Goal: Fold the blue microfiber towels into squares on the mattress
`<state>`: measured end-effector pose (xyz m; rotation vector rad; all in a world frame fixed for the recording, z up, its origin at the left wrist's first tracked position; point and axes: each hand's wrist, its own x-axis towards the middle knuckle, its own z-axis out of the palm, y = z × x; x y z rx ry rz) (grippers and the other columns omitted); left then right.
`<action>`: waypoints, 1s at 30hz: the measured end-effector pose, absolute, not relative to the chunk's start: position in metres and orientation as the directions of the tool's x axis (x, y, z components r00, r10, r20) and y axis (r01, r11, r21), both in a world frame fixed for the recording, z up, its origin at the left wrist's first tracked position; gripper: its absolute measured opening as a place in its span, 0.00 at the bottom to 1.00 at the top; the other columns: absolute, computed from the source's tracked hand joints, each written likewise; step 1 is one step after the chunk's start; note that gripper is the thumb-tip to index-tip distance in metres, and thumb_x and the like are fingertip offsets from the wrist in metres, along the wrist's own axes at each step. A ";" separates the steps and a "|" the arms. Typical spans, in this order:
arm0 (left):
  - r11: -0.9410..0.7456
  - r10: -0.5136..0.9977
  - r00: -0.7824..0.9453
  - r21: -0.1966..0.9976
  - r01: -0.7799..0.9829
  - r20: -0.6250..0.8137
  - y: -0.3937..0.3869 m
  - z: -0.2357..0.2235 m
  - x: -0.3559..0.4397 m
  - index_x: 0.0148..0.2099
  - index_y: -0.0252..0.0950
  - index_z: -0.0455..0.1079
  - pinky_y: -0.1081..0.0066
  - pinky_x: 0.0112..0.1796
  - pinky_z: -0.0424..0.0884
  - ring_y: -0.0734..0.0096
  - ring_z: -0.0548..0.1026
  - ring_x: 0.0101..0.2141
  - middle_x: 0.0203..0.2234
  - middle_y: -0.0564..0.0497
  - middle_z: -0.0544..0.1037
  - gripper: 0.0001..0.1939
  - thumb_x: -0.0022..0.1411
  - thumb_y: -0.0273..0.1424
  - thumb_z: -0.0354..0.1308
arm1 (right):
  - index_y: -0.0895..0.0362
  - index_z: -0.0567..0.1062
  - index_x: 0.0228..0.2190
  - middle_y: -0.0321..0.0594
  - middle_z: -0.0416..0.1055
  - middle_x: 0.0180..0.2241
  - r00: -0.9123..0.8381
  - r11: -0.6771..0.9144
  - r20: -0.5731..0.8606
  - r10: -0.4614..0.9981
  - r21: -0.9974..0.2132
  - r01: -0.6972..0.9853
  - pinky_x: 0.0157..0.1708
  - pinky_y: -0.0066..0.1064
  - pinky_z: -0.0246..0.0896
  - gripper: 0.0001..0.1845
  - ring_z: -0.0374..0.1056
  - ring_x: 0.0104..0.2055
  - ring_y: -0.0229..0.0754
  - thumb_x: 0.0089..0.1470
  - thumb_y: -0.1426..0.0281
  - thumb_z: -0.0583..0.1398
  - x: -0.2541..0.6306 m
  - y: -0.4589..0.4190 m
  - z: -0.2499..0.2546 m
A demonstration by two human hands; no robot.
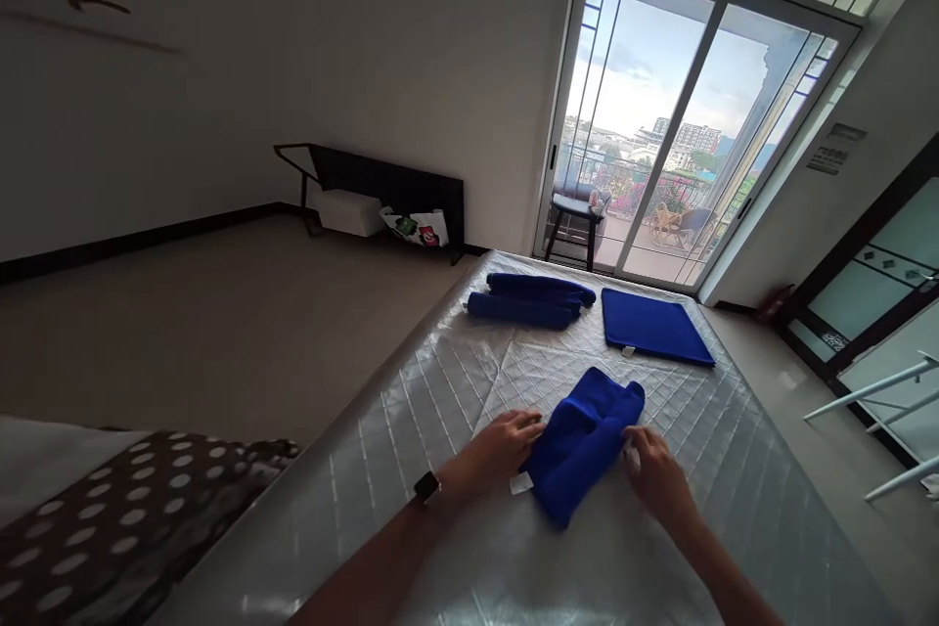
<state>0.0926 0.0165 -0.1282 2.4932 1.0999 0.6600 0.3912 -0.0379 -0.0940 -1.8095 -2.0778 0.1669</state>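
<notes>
A blue cloth (583,445) with a white tag lies loosely folded and wrinkled on the silver quilted mattress (411,430). My left hand (506,440), with a dark band on the wrist, grips the cloth's left edge; its fingertips are partly hidden. At the opposite edge, my right hand (656,469) pinches the fabric between thumb and fingers. Beyond them are two rolled blue cloths (524,310) side by side, and to their right a flat, neatly folded blue cloth (652,325) with a small white tag.
Brown polka-dot bedding (110,528) is at the lower left. Against the far wall stands a low dark bench (388,178) with a white box and a printed bag. A glass sliding door (660,117) and a dark stool (576,215) are beyond the mattress. Pale metal legs (872,391) stand at right.
</notes>
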 end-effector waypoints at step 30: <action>-0.568 0.821 0.313 0.634 0.525 0.477 0.028 -0.102 0.024 0.34 0.45 0.83 0.63 0.49 0.76 0.64 0.77 0.47 0.48 0.49 0.80 0.21 0.59 0.23 0.47 | 0.53 0.75 0.36 0.42 0.80 0.30 0.628 -0.126 0.244 0.739 -0.866 0.485 0.31 0.36 0.72 0.28 0.78 0.31 0.50 0.47 0.42 0.59 0.419 -0.122 -0.066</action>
